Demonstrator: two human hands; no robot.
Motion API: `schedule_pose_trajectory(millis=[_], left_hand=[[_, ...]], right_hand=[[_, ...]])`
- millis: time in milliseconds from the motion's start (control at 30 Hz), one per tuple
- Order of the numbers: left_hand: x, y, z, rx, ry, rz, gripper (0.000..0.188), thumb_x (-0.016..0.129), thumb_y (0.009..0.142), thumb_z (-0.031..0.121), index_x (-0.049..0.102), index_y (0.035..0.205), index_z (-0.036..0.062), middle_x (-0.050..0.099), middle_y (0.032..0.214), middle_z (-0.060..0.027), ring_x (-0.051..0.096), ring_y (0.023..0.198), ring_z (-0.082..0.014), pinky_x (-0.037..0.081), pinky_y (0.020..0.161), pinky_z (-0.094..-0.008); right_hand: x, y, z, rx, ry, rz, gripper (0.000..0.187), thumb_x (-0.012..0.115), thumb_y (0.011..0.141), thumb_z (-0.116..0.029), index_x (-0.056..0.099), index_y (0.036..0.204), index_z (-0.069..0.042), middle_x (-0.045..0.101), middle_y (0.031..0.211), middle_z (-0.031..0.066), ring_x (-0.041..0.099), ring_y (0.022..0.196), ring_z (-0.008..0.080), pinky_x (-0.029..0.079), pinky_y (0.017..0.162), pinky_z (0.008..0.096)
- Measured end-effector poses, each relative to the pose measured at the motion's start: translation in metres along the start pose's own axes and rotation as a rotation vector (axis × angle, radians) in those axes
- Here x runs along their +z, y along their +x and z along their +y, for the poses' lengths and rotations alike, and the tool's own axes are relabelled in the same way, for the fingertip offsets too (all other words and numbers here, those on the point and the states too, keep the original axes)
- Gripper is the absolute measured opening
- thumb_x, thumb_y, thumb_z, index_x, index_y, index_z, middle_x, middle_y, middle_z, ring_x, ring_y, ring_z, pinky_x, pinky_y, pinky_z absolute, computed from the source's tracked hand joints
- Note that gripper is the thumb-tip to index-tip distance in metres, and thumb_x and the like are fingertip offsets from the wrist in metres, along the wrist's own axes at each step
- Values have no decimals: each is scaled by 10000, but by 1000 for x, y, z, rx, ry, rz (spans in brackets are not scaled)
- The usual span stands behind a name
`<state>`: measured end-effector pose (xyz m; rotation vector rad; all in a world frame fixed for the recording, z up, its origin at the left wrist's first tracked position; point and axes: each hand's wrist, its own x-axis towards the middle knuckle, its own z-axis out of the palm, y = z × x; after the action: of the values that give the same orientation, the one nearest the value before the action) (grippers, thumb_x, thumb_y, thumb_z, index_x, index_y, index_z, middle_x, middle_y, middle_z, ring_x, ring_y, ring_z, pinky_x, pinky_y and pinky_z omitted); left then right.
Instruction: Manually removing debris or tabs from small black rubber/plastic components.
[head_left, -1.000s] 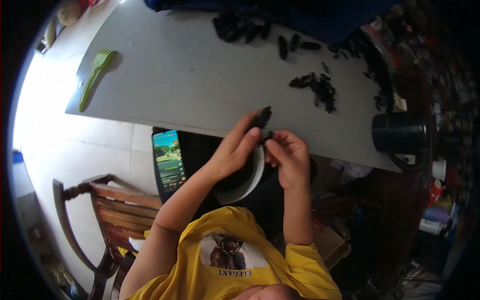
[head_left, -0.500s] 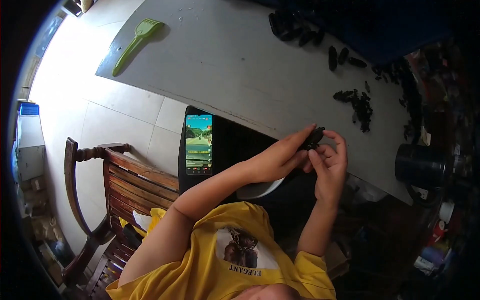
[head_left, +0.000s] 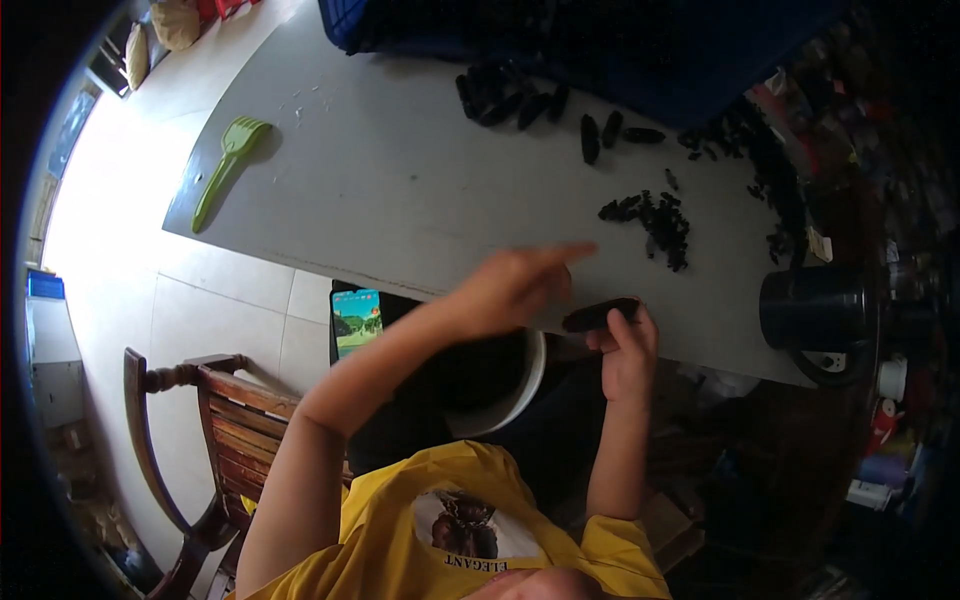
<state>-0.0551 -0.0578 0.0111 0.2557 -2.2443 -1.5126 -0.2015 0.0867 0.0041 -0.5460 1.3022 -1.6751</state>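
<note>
My right hand (head_left: 628, 352) holds a dark, oblong, rough-looking piece (head_left: 590, 316) by one end, above the near edge of the pale table (head_left: 400, 220). Its exact kind I cannot make out. To the left of it, my left hand (head_left: 510, 290) is smeared by motion, the index finger stretched out to the right, and nothing shows in it. Several similar dark oblong pieces (head_left: 590, 138) lie farther back on the table. A heap of small dark bits (head_left: 664, 228) lies on the tabletop beyond my hands.
A green rake-like hand tool (head_left: 228, 168) lies at the left. At the back stands a blue bin (head_left: 345, 25). A dark cylindrical container (head_left: 812, 308) is at the right. Below the table edge are a lit phone (head_left: 356, 325) and a white-rimmed bowl (head_left: 535, 385). A wooden chair (head_left: 240, 400) stands left.
My hands have come apart: the left has drawn away leftward from the dark piece, which stays in the right. The whole view has shifted, showing more of the bin and the bowl.
</note>
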Motion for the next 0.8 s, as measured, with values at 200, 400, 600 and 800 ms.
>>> schedule_pose_trajectory(millis=[200, 400, 600, 800], left_hand=[[7, 19, 2, -29, 40, -111, 565, 551, 859, 209, 312, 1355, 77, 627, 841, -134, 609, 747, -257, 468, 680, -326], [14, 23, 18, -105, -57, -219, 512, 548, 848, 180, 360, 1290, 0, 635, 822, -184, 625, 760, -330, 478, 704, -373], [-19, 52, -18, 167, 314, 17, 499, 579, 830, 243, 432, 1269, 60, 606, 985, -171, 577, 923, -335, 449, 800, -394], [-114, 98, -92, -81, 1126, 626, 541, 563, 814, 428, 459, 1276, 167, 423, 1300, -139, 374, 1199, -349, 334, 944, -482]], right_hand=[[-2, 6, 4, -83, -67, -3, 196, 609, 836, -169, 554, 980, -49, 589, 812, 10, 522, 635, 77, 403, 553, 205], [7, 12, 3, -99, -90, -57, 235, 557, 883, -250, 553, 1003, -49, 585, 846, 1, 526, 685, 69, 403, 568, 194], [-1, 31, 3, -138, 106, 96, 239, 483, 901, -299, 522, 967, -73, 585, 893, 62, 551, 807, 163, 434, 671, 284], [-16, 117, -54, -160, -92, 202, 127, 513, 863, -206, 515, 917, -91, 460, 679, 13, 435, 605, 121, 396, 621, 286]])
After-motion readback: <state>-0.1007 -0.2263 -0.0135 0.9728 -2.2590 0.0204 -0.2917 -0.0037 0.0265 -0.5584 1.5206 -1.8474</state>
